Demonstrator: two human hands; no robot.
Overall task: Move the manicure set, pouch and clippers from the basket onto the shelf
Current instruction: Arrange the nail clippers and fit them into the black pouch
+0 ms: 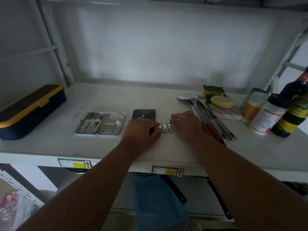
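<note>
The open manicure set lies flat on the white shelf, its metal tools showing. To its right sits the dark pouch. Two small silver clippers lie side by side in front of the pouch's right corner. A third clipper is pinched under the fingertips of my left hand, mostly hidden. My right hand rests palm down just right of the clippers, fingers spread, holding nothing. The blue basket sits below the shelf between my forearms.
A navy and yellow box stands at the left. Steel ladles, sponges, a striped cloth, jars and a dark bottle crowd the right. Pans hang beneath the shelf.
</note>
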